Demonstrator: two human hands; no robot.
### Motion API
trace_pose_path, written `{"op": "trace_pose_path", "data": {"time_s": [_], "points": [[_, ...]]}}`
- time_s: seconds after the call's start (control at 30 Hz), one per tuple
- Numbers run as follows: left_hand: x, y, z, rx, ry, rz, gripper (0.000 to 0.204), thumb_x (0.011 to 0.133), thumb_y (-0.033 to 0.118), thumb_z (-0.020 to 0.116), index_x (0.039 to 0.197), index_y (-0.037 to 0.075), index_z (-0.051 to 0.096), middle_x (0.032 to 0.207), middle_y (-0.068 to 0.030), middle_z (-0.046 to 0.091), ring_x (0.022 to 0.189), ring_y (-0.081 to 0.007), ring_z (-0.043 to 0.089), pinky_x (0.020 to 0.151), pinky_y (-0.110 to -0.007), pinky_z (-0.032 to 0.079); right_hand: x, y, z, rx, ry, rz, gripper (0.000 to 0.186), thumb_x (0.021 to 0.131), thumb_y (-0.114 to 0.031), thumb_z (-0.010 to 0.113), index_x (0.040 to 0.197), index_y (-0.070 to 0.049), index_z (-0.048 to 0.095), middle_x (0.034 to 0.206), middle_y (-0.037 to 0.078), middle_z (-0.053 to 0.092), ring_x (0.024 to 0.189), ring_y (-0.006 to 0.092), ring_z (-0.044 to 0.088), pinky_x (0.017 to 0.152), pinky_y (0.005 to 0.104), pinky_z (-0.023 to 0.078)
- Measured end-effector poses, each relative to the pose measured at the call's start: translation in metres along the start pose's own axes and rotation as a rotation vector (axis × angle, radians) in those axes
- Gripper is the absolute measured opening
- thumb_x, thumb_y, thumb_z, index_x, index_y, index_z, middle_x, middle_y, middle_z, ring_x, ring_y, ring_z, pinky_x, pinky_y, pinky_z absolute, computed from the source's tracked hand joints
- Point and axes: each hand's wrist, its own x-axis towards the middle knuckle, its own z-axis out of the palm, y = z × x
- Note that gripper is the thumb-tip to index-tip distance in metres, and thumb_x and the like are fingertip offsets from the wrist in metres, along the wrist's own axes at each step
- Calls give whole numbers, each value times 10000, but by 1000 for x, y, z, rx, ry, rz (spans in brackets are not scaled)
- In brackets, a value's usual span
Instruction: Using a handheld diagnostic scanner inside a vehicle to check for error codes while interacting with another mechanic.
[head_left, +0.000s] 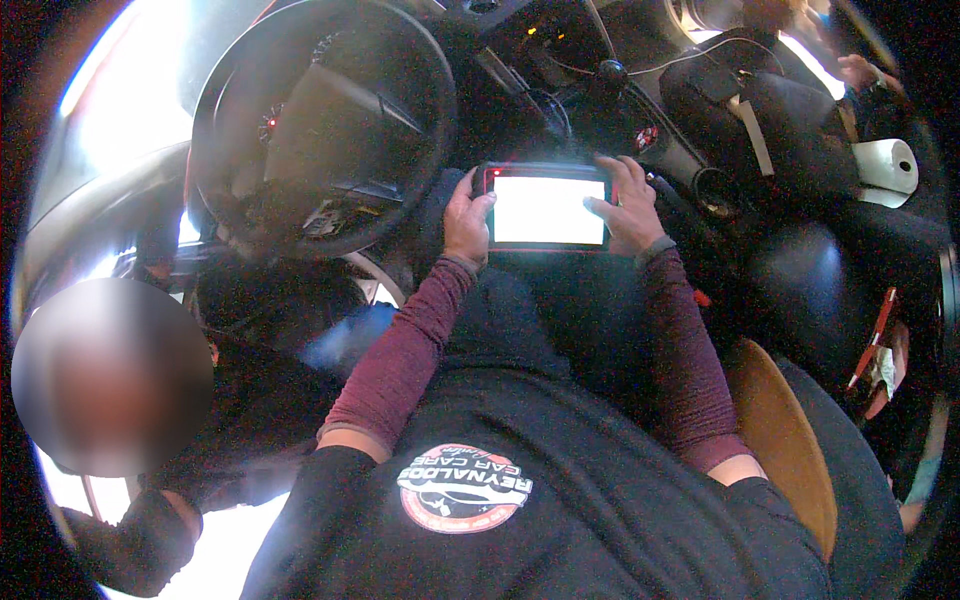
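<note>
Between my two hands I hold a black tablet (548,212) with red edging, its screen glowing a washed-out white. My left hand (466,222) grips the left side, the thumb lying along the edge of the screen. On the opposite side my right hand (632,208) is closed round the edge, its thumb reaching over the screen and fingers curling at the top corner. Nothing on the screen can be read. The tablet is above my lap, to the right of the steering wheel (447,105).
A gear lever (612,76) rises from the centre console. On the passenger side are a white paper roll (882,168) and a dark seat (800,270). Someone leans in at the left door, a dark sleeve (135,545) showing. Another person's hand (857,74) appears at the far right.
</note>
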Motion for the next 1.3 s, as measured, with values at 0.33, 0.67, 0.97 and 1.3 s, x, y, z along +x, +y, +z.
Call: {"op": "trace_pose_path", "data": {"time_s": [0.33, 0.67, 0.97, 1.3], "points": [[-6, 16, 9, -59, 29, -61, 494, 906, 121, 474, 1372, -42, 488, 1163, -129, 653, 1043, -196, 627, 968, -308, 465, 1, 4, 3, -17, 21, -16, 793, 697, -440, 768, 1406, -280, 452, 1537, 114, 275, 1352, 474, 306, 1107, 579, 320], [0, 3, 3, -100, 32, -69, 488, 944, 152, 465, 1380, -68, 461, 1219, -141, 630, 1090, -203, 610, 1001, -314, 445, 3, 7, 3, -26, 33, -63, 780, 708, -431, 763, 1403, -249, 459, 1529, 148, 279, 1357, 467, 307, 1128, 548, 289], [-4, 15, 6, -46, 28, -63, 504, 953, 189, 467, 1379, -80, 459, 1221, -145, 626, 1108, -208, 596, 1014, -308, 424, 1, 1, 1, -17, 24, -45, 784, 703, -415, 769, 1402, -237, 460, 1521, 157, 286, 1372, 451, 292, 1148, 530, 252], [-3, 13, 5, -42, -19, -21, 445, 938, 124, 458, 1348, -42, 507, 1197, -113, 638, 1067, -180, 607, 982, -290, 444, 1, 4, 0, -36, 18, -53, 803, 700, -411, 764, 1414, -229, 444, 1532, 147, 279, 1376, 456, 285, 1148, 534, 260]]}}
